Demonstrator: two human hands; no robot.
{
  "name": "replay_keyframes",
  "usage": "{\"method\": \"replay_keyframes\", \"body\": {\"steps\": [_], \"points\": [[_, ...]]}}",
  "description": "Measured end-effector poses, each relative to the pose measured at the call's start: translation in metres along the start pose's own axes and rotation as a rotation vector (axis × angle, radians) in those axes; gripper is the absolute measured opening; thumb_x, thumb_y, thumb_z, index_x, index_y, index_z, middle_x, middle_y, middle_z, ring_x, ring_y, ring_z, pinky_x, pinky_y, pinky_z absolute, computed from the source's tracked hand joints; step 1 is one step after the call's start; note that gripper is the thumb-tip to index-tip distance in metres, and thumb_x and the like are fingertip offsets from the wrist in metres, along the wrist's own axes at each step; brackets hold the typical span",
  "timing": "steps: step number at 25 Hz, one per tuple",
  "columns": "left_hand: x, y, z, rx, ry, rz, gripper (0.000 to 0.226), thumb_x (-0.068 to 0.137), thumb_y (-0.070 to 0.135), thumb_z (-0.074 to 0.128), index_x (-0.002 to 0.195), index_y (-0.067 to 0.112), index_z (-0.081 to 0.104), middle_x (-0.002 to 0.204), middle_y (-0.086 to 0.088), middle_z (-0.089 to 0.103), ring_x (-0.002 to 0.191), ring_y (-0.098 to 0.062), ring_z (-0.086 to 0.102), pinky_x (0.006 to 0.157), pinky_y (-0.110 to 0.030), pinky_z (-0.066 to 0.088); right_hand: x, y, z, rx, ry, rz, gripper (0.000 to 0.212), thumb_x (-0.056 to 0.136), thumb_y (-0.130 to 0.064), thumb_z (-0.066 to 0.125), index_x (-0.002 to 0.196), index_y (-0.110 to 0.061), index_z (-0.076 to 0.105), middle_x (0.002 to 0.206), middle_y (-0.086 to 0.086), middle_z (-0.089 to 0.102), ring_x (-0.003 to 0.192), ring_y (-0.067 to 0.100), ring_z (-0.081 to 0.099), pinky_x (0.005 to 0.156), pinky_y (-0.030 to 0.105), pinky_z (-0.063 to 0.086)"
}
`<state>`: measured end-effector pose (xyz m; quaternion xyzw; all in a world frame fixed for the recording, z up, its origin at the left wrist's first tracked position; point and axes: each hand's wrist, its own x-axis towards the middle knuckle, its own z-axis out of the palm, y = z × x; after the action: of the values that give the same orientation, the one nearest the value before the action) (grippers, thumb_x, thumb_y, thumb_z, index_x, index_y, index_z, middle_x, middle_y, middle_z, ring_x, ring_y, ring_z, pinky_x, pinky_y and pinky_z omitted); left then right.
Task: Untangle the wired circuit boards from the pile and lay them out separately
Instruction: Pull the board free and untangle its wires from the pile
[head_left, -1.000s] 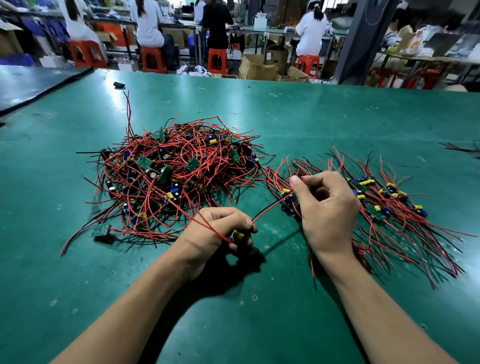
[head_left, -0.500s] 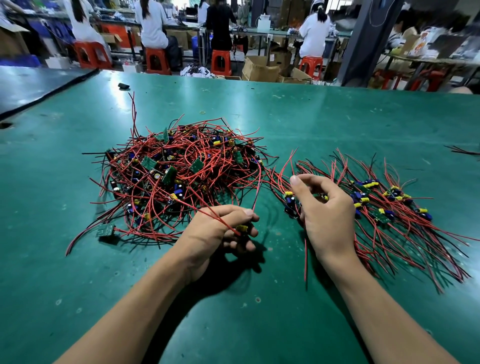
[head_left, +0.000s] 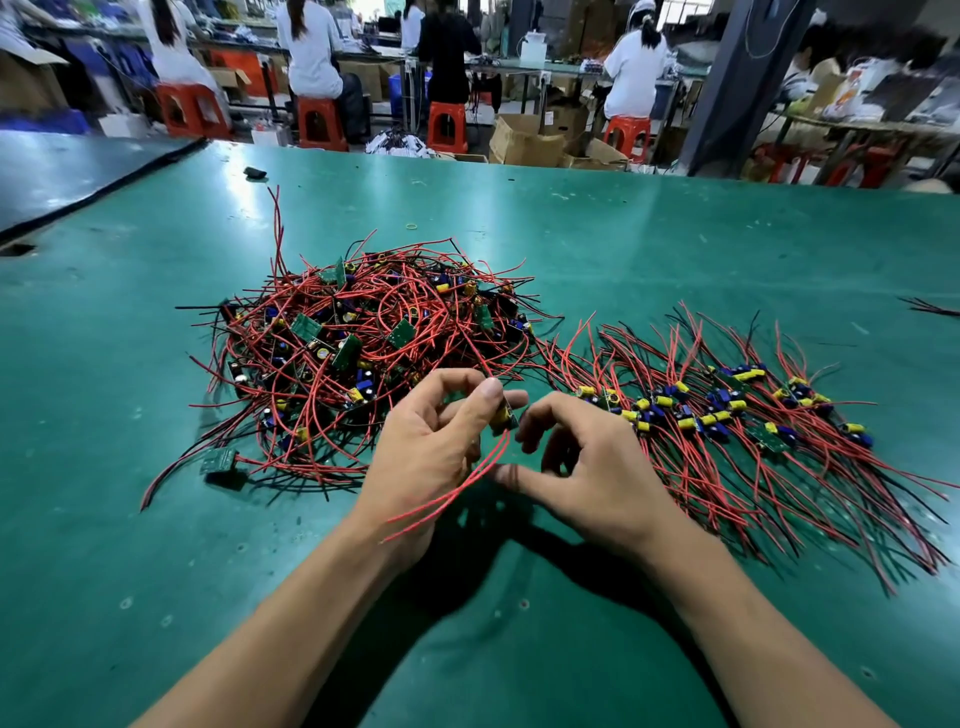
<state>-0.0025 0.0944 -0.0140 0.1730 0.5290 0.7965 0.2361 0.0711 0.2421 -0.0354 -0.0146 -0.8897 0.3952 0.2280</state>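
A tangled pile (head_left: 363, 338) of small green circuit boards with red and black wires lies left of centre on the green table (head_left: 623, 234). To its right, several boards (head_left: 727, 410) lie spread in a row, their wires trailing toward me. My left hand (head_left: 431, 452) pinches one small board (head_left: 504, 415) between thumb and fingers just above the table; its red wires (head_left: 447, 493) hang down across my wrist. My right hand (head_left: 582, 462) sits right beside it, fingers loosely curled, thumb pointing left under the board. It holds nothing that I can see.
A single board (head_left: 221, 460) lies apart at the pile's lower left. A small black object (head_left: 254, 172) and a rubber band (head_left: 411, 226) sit farther back. Loose wires (head_left: 930, 306) poke in at the right edge. Seated people and orange stools are beyond the table.
My left hand has lifted the board up and right, pulling its wires free of the pile. My right hand left the laid-out row and came toward the left hand.
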Motion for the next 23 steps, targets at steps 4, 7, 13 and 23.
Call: {"method": "replay_keyframes", "body": {"steps": [4, 7, 13, 23], "points": [[-0.001, -0.004, 0.002, 0.005, 0.008, 0.006, 0.012, 0.092, 0.018, 0.062, 0.097, 0.009, 0.054, 0.095, -0.009, 0.077, 0.059, -0.008, 0.065, 0.054, -0.022, 0.054, -0.001, -0.004, 0.009, -0.004, 0.073, -0.016, 0.022, 0.084, -0.051, 0.073, 0.089, -0.032, 0.063, 0.079, -0.026, 0.063, 0.061, 0.003, 0.058, 0.057, 0.014, 0.04], [-0.001, -0.003, -0.001, 0.026, 0.035, -0.049, 0.022, 0.082, 0.026, 0.07, 0.094, 0.014, 0.057, 0.075, 0.0, 0.072, 0.059, -0.011, 0.061, 0.052, -0.022, 0.048, 0.0, -0.006, 0.008, 0.217, 0.112, 0.112, 0.019, 0.092, -0.043, 0.07, 0.093, -0.024, 0.069, 0.079, -0.009, 0.071, 0.064, 0.008, 0.062, 0.059, 0.024, 0.049], [-0.003, -0.002, -0.005, 0.128, -0.001, -0.024, 0.029, 0.07, 0.028, 0.079, 0.088, 0.013, 0.064, 0.076, -0.003, 0.07, 0.059, -0.011, 0.055, 0.052, -0.022, 0.043, 0.006, -0.019, 0.004, 0.791, -0.014, 0.416, 0.024, 0.094, -0.04, 0.065, 0.084, -0.019, 0.072, 0.075, 0.0, 0.068, 0.054, 0.011, 0.057, 0.048, 0.021, 0.046], [0.006, 0.003, -0.008, 0.007, -0.095, -0.289, 0.035, 0.087, 0.034, 0.061, 0.095, 0.001, 0.06, 0.074, -0.02, 0.064, 0.05, -0.024, 0.063, 0.046, -0.027, 0.053, 0.007, -0.004, -0.011, 0.83, -0.237, 0.463, 0.025, 0.08, -0.046, 0.076, 0.072, -0.025, 0.063, 0.066, -0.007, 0.044, 0.057, 0.006, 0.039, 0.05, 0.019, 0.031]]}}
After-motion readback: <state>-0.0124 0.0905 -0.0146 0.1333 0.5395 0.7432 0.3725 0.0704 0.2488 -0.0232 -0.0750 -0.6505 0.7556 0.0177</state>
